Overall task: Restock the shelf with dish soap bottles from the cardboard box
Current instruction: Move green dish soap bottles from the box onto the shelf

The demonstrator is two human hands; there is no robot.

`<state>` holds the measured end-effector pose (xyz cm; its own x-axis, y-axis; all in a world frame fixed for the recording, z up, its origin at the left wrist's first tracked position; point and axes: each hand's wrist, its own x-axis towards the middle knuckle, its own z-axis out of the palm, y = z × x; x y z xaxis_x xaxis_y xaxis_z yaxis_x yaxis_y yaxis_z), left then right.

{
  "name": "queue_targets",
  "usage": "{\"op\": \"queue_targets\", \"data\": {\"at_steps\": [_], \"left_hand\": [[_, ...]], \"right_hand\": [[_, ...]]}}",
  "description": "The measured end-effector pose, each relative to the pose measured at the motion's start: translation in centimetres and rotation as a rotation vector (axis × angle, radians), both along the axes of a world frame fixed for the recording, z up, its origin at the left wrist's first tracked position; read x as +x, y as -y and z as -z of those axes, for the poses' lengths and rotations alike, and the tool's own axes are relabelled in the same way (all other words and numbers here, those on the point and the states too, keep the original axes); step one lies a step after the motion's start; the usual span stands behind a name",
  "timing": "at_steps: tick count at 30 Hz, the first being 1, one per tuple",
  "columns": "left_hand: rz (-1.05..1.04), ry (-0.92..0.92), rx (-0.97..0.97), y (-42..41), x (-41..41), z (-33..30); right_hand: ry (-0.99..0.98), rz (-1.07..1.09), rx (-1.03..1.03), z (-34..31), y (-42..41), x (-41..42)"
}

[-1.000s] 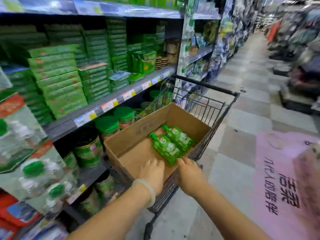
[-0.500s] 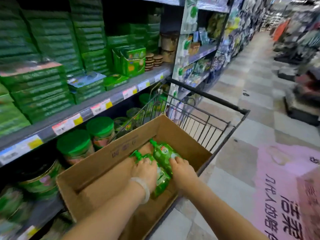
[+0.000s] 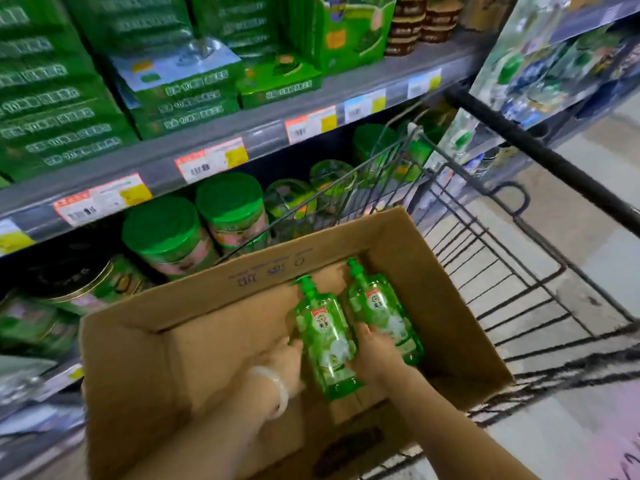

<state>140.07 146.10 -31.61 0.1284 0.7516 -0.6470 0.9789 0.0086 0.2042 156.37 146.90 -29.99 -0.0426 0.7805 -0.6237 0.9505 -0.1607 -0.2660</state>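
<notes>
An open cardboard box (image 3: 263, 278) sits in a wire shopping cart (image 3: 519, 271). Two green dish soap bottles with pump tops are inside it, side by side. My left hand (image 3: 284, 358) grips the left bottle (image 3: 323, 337) from its left side, fingers hidden behind it. My right hand (image 3: 374, 355) holds the right bottle (image 3: 381, 313) near its lower half, fingers curled under it. Both bottles are tilted up with pumps pointing away from me. The shelf (image 3: 242, 143) runs along the left.
Green boxes (image 3: 59, 98) are stacked on the upper shelf. Green-lidded jars (image 3: 162, 233) and round tins (image 3: 79, 278) fill the shelf below, close behind the box. The cart's black handle bar (image 3: 540, 154) crosses at the right. Tiled aisle floor (image 3: 588, 244) lies to the right.
Both hands went from the box's near edge down into the box and took hold of one bottle each. The view has come closer to the box and shelf.
</notes>
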Motion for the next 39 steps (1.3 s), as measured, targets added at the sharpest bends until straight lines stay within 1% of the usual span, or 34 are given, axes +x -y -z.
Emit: {"op": "queue_targets", "data": {"at_steps": [2, 4, 7, 10, 11, 13, 14, 16, 19, 20, 24, 27, 30, 34, 36, 39], "left_hand": [[-0.14, 0.04, -0.1, -0.6, 0.0, 2.8], [-0.32, 0.168, -0.168, -1.3, -0.1, 5.9], [-0.682, 0.517, -0.218, -1.5, 0.4, 9.0], [-0.987, 0.75, -0.28, -1.6, 2.5, 10.6], [-1.068, 0.813, -0.261, -1.6, 3.2, 11.1], [-1.209, 0.901, -0.241, -1.9, 4.5, 11.7], [-1.261, 0.896, -0.243, -2.1, 5.0, 12.0], [-1.292, 0.852, -0.241, -2.4, 6.0, 12.1], [-1.379, 0.78, -0.203, -2.6, 6.7, 12.4], [-1.395, 0.792, -0.187, -2.6, 6.9, 12.4], [-1.34, 0.795, -0.163, -1.5, 6.5, 11.3], [-1.325, 0.784, -0.187, 0.1, 5.5, 9.7], [-1.3, 0.764, -0.159, 1.9, 4.2, 8.1], [-1.239, 0.754, -0.037, 4.0, 1.7, 4.0], [-1.183, 0.742, 0.075, 5.1, 0.3, 1.6], [-1.168, 0.749, 0.229, 6.7, -2.7, -2.7]], "right_hand": [[-0.056, 0.005, -0.057, 2.2, -1.5, 0.8], [-0.131, 0.06, -0.116, 4.2, -3.1, 1.5], [-0.263, 0.181, -0.234, 7.1, -5.2, 1.6], [-0.373, 0.289, -0.298, 10.6, -6.2, 1.0], [-0.412, 0.348, -0.321, 11.8, -6.4, 0.8], [-0.458, 0.399, -0.336, 13.4, -6.7, 0.4], [-0.459, 0.388, -0.331, 14.0, -6.8, 0.4], [-0.446, 0.384, -0.341, 14.4, -7.1, 0.4], [-0.483, 0.45, -0.364, 15.0, -7.4, 0.5], [-0.495, 0.461, -0.372, 14.9, -7.5, 0.4], [-0.498, 0.437, -0.383, 14.2, -7.2, 0.5], [-0.525, 0.419, -0.389, 12.7, -6.2, 0.3], [-0.575, 0.428, -0.386, 10.7, -4.6, -0.7], [-0.685, 0.467, -0.388, 8.0, -2.6, -2.6], [-0.71, 0.398, -0.339, 5.8, -2.1, -4.2], [-0.735, 0.219, -0.229, 1.1, -1.7, -7.6]]}}
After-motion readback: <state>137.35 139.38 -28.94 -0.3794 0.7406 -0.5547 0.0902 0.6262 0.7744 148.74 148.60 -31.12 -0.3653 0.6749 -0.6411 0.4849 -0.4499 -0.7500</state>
